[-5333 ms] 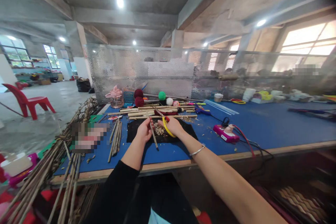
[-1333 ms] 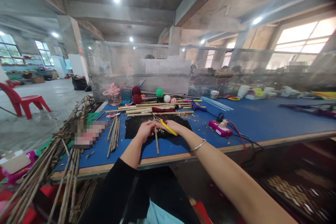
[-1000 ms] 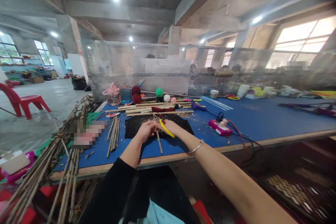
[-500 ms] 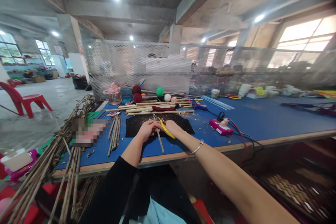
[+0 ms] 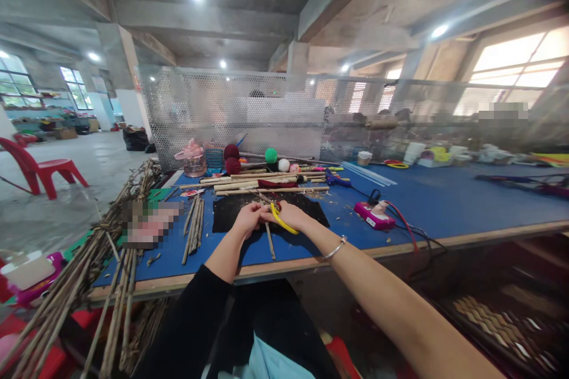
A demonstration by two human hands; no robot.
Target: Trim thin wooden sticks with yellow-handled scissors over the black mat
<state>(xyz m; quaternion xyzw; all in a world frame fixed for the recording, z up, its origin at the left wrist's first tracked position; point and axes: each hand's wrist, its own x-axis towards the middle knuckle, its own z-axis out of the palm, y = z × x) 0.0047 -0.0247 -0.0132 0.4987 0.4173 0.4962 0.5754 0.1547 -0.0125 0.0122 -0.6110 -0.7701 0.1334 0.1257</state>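
Yellow-handled scissors (image 5: 283,222) are in my right hand (image 5: 288,213), their blades partly hidden by my fingers and pointing up and left. My left hand (image 5: 249,218) is closed, its fingertips meeting the right hand's. A thin brown stick (image 5: 270,243) passes under the joined fingers, its lower end pointing towards the table's front edge. My left fingers appear to pinch this stick, though the grip itself is partly covered. Both hands are above a black mat (image 5: 223,214) strewn with small shavings.
Several cut sticks (image 5: 194,228) lie left of the mat, with long branches (image 5: 104,243) at the table's left end. Pale rods (image 5: 278,190) and yarn balls (image 5: 232,164) lie behind it. A blue glue gun (image 5: 333,179) and a magenta power strip (image 5: 373,217) are on the right.
The scissors and my right hand have shifted very slightly, and the scissor handles sit closer together. The stick's lower end has swung a little to the left.
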